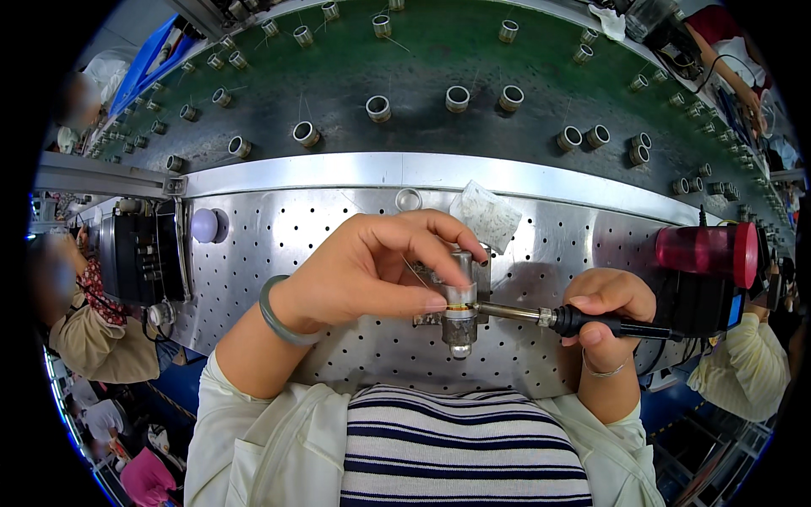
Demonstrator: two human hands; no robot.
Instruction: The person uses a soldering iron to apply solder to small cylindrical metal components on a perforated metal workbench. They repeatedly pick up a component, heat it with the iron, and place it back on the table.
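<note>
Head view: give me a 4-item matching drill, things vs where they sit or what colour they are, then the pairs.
Things:
1. soldering iron
2. bangle
3. metal rings
4. cylinder

Places or colours:
A. red, lying at the right edge of the perforated bench
B. grey-green, round the left wrist
C. gripped in the right hand, tip on the small metal fixture
D. standing in rows on the green belt

Pairs: 1-C, 2-B, 3-D, 4-A. The left hand pinches at the same fixture, beside the iron's tip.
</note>
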